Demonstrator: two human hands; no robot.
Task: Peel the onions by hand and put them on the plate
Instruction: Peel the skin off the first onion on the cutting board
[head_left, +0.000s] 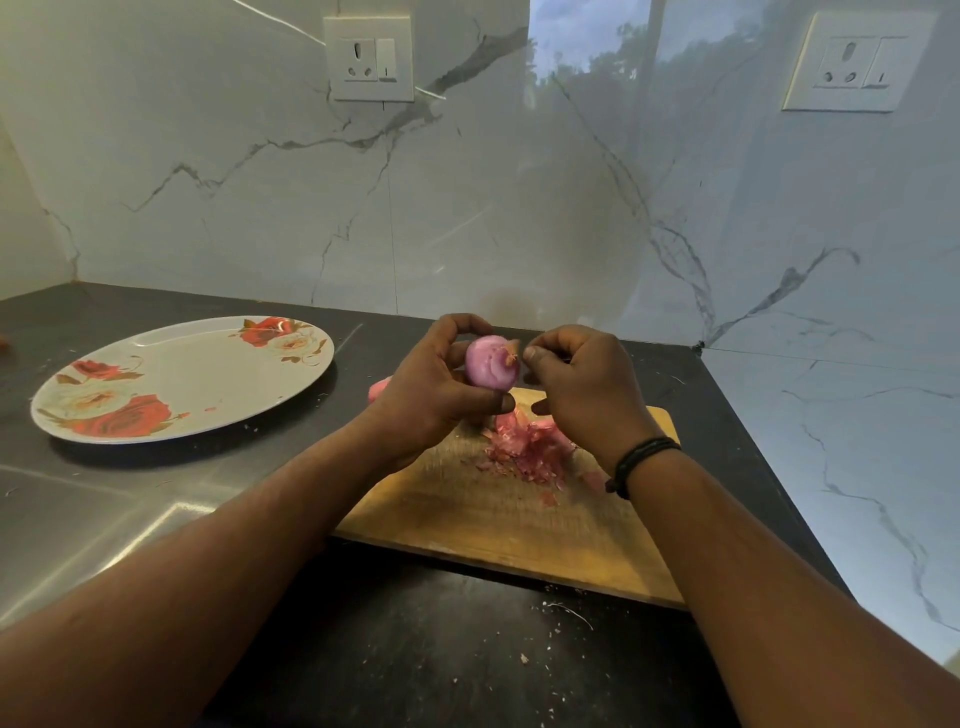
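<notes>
1 glossy pink onion (491, 362) in left hand (431, 387) grip, right hand (582, 384) pinching its tip

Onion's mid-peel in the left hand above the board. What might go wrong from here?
The onion looks slick and sits only in the left hand fingertips, so it may slip. The right hand pinches a small tip, which might tear off short. Peels lie near the cutting board edge and may scatter.

Between the fingers (457, 332) the onion (491, 366) looks smooth and faintly glossy. Below them, papery dry skins (524, 449) lie on a matt, scuffed wooden board (498, 525). Left of them, a glossy rose-printed plate (182, 379) rests on dark, polished stone counter (93, 499).
</notes>
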